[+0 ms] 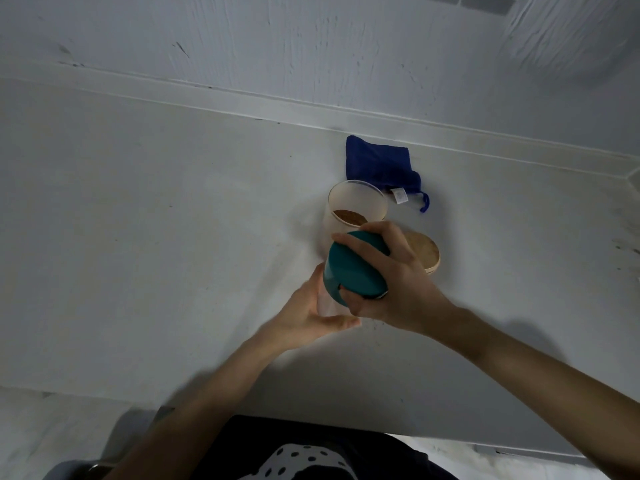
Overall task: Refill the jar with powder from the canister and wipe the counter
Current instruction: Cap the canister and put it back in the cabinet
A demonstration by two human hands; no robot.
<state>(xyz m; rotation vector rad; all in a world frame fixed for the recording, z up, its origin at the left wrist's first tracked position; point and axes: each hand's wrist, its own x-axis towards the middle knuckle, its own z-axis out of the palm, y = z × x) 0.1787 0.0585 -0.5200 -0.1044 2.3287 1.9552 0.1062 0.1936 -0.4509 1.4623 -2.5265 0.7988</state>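
A clear canister (327, 299) with a teal lid (349, 268) stands on the white counter (156, 237) in front of me. My left hand (308, 313) holds its clear body from the left. My right hand (391, 282) grips the teal lid from above, fingers curled over it. Just behind stands an open glass jar (356, 206) with a little brown powder at its bottom. Its round wooden lid (424, 252) lies flat on the counter to the right, partly hidden by my right hand.
A folded dark blue cloth (379, 164) with a white tag lies behind the jar, near the back wall (311, 46). The counter's front edge runs below my forearms.
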